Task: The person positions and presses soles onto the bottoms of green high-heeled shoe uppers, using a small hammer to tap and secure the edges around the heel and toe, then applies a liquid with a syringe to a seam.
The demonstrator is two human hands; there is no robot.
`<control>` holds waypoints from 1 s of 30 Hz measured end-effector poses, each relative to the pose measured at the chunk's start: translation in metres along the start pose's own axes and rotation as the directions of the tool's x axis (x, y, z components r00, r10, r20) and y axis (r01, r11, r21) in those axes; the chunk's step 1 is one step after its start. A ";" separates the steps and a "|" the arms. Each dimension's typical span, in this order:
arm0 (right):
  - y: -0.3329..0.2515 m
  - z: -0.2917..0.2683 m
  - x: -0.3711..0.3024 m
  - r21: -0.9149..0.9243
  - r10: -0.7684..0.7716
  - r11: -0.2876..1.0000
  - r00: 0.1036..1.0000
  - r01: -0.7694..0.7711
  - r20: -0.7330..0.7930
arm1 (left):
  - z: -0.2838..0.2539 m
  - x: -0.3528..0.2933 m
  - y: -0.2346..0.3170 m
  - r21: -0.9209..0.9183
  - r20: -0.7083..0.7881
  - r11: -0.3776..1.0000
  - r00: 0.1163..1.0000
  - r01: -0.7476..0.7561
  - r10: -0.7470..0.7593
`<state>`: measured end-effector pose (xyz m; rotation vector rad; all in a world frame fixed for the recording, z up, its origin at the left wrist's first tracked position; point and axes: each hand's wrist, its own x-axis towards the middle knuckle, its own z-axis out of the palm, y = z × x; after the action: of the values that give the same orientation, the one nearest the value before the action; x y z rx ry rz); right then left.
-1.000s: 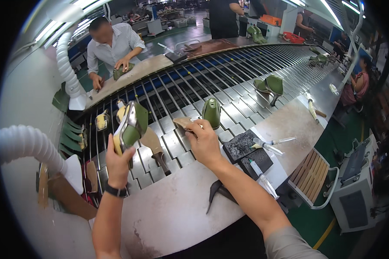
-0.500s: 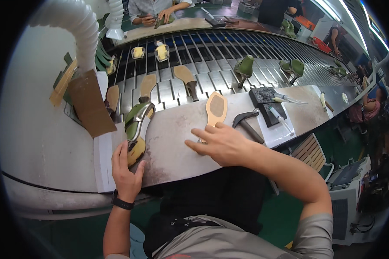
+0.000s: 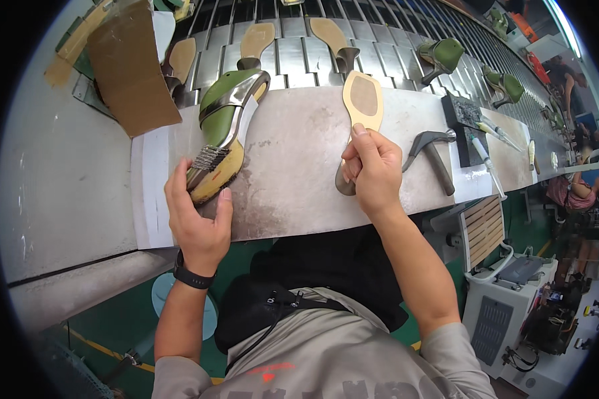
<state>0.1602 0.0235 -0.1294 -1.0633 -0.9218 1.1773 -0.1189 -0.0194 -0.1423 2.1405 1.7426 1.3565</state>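
On the bench to the left lies a green and silver shoe upper on a yellow last [image 3: 223, 123], its underside partly turned up. My left hand [image 3: 199, 209] holds its near end, fingers on the left side and thumb on the right. A dark bristly strip crosses the shoe near those fingers. Right of it, a tan shoe sole [image 3: 366, 96] with a brownish oval patch and a dark grey heel points away from me. My right hand [image 3: 376, 169] pinches the middle of this sole, thumb on top, other fingers curled. The heel shows partly beside the curled fingers.
A hammer [image 3: 432, 159] lies right of my right hand, beside a black block [image 3: 464, 130] and syringes [image 3: 489, 159] on white paper. Beyond the bench, a slatted metal conveyor [image 3: 293, 60] carries more soles and green shoes. Brown cardboard [image 3: 130, 73] stands at left.
My right hand has gone from reaching over the sole with spread fingers to pinching it. The left hand stays at the shoe. The view has tilted down towards my body.
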 end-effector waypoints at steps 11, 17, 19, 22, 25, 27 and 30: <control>0.011 -0.011 -0.005 -0.196 -0.059 0.979 0.997 0.048 -0.048 | -0.041 0.017 0.012 -0.341 0.087 0.919 0.980 0.200 -0.182; 0.001 -0.032 -0.033 -0.764 -0.442 0.518 0.885 0.384 0.145 | -0.002 0.108 0.020 -0.786 -0.213 0.617 0.918 0.042 -0.335; 0.013 -0.056 -0.052 -0.649 -0.400 0.688 0.916 0.323 0.032 | 0.015 0.116 0.024 -0.818 -0.248 0.571 0.939 -0.071 -0.238; -0.011 -0.079 -0.127 -0.232 -0.255 0.945 0.962 0.229 -0.092 | 0.018 0.121 0.027 -0.859 -0.223 0.492 0.969 -0.142 -0.109; -0.020 -0.095 -0.180 0.226 -0.107 0.967 0.993 0.114 -0.042 | 0.021 0.135 0.043 -0.892 -0.147 0.440 0.987 -0.104 -0.066; -0.012 -0.097 -0.201 0.394 0.123 0.916 0.987 -0.072 -0.107 | 0.021 0.147 0.062 -0.947 -0.035 0.321 0.992 0.005 -0.119; -0.003 -0.092 -0.184 0.345 0.431 0.848 0.902 -0.401 -0.009 | 0.001 0.158 0.085 -0.940 0.340 0.025 0.940 0.341 -0.040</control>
<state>0.2193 -0.1721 -0.1529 -1.0498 -0.4011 1.5710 -0.0583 0.0795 -0.0055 1.0146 0.4338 1.4223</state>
